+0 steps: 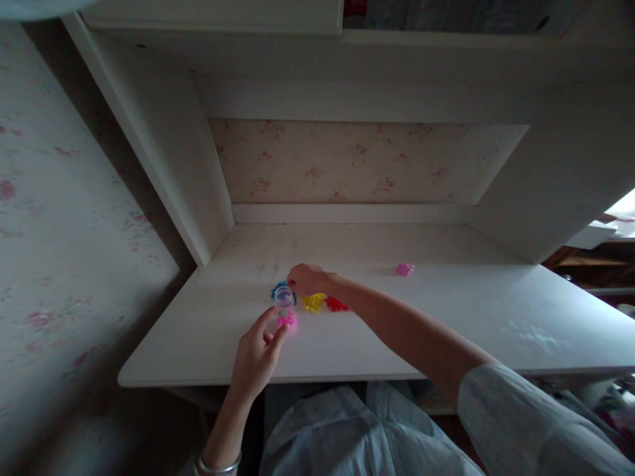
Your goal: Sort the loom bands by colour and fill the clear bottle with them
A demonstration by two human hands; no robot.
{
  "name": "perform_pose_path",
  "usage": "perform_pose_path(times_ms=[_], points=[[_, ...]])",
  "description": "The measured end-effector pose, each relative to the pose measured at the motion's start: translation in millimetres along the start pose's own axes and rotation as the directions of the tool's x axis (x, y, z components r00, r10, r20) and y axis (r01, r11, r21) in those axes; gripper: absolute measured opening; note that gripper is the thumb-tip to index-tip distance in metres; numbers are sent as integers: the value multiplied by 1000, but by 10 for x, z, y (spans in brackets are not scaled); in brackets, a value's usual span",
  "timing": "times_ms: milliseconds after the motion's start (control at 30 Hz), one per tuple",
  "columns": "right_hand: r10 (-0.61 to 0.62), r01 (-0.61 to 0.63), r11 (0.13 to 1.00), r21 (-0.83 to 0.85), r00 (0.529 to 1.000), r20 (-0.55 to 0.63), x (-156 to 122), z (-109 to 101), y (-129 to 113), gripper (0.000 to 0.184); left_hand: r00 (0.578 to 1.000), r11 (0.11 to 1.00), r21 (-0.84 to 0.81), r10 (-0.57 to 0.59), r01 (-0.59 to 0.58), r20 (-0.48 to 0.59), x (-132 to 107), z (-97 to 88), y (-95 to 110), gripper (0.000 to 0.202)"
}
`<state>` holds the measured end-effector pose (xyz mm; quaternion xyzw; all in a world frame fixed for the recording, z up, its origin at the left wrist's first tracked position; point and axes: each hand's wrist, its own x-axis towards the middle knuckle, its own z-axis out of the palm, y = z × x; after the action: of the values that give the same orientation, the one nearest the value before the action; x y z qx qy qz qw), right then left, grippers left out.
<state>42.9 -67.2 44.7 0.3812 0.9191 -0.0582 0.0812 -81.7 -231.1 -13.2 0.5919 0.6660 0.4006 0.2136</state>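
My left hand (pixel 260 344) has its thumb and fingers closed around a small clear jar (pixel 284 299), whose round mouth faces up toward me. Bright pink pieces (pixel 288 320) show at the jar's lower part, close to my left thumb; whether they lie inside it or on the table I cannot tell. My right hand (pixel 306 279) is just beyond the jar's right side, fingers pinched together at a heap of small blue pieces (pixel 278 287). What the pinch holds is hidden. Right of the jar lie a yellow heap (pixel 313 303) and a red heap (pixel 336 304), the red one partly covered by my right forearm.
A white desk (pixel 238 350) carries all of this, its front edge close to my body. Farther right rests a small pink object (pixel 404 269). White side panels (pixel 163 132) and an overhead shelf (pixel 213 16) enclose the desk; floral wallpaper (pixel 322 165) shows at the back.
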Motion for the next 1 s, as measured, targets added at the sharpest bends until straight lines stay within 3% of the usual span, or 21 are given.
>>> perform_pose_path(times_ms=[500,1000], points=[[10,-10,1000,10,1000,25,-39,-38,86,33,996,993,89,87,-83,-37,0,32,-8,49],[43,-35,997,72,993,-113,-168,14,321,32,996,991,103,86,-86,-3,6,11,23,52]])
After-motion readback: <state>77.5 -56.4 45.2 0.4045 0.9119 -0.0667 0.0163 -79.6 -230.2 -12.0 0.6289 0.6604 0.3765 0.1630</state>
